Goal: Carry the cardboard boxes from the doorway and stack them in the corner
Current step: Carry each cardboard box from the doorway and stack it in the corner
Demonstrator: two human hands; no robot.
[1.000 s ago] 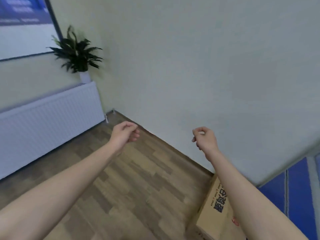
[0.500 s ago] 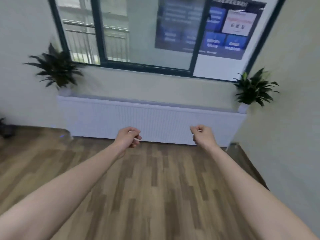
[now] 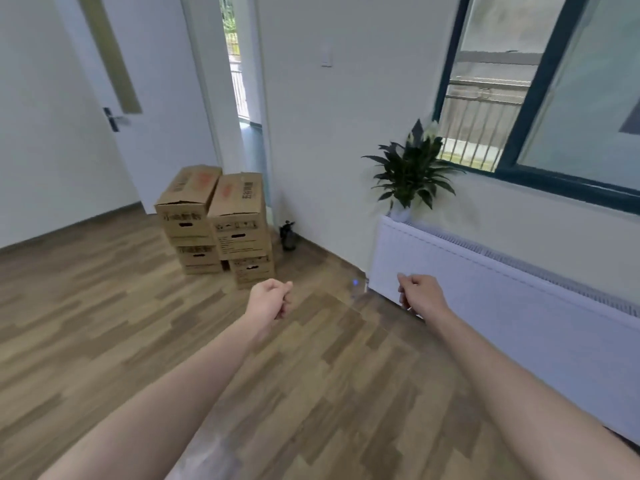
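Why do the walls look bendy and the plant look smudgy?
Head view: the wide-angle lens bows the door and the window frame so they lean. The potted plant and the radiator are smeared by motion blur. The cardboard boxes look sharper, though their print stays unreadable. Daylight is soft, with no hard shadows.

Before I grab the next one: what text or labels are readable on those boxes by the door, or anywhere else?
Nothing can be read for certain.
Top left box: red print on top, dark characters on front, blurred.
Top right box: red and black print, handling symbols, small text block, too small.
Lower boxes: blurred marks.
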